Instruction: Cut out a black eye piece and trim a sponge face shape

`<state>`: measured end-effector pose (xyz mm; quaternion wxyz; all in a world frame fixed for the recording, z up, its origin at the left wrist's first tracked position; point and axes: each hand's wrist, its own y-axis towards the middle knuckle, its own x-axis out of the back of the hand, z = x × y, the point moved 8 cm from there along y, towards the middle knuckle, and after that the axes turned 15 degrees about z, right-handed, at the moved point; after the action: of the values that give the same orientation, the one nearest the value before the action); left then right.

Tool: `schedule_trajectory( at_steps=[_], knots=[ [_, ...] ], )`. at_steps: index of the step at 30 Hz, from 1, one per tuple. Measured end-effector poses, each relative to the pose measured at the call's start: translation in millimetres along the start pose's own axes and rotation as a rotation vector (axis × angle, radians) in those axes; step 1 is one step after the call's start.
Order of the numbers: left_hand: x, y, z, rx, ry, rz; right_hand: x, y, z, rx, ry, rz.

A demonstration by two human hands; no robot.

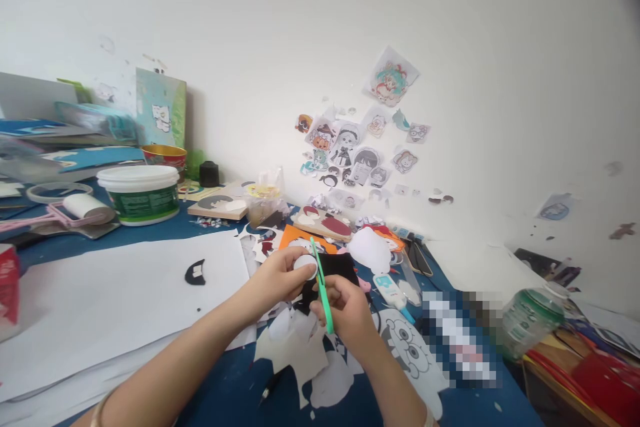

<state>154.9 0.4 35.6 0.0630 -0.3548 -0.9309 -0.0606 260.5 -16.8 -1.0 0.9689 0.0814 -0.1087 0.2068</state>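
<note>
Between the thumb and fingers of my left hand is a small round white paper piece. My right hand grips green scissors, seen nearly edge-on, with their upper end beside the paper's right edge. Whether the blades are apart cannot be made out. Behind and below both hands lie a black sheet and an orange sheet. White paper offcuts are scattered under the hands, and a dark pen lies in front of them.
Large white sheets cover the left of the blue table, with a black mouth-shaped cutout on top. A white-lidded tub stands behind them. To the right are a cartoon-face cutout, a phone and a green-labelled jar.
</note>
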Motion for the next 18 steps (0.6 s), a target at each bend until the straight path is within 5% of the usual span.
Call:
schedule_trajectory(
  at_steps=[18],
  knots=[
    [-1.6, -6.1, -0.4, 0.056, -0.031, 0.114, -3.2, -3.4, 9.2, -0.025, -0.026, 0.069]
  ],
)
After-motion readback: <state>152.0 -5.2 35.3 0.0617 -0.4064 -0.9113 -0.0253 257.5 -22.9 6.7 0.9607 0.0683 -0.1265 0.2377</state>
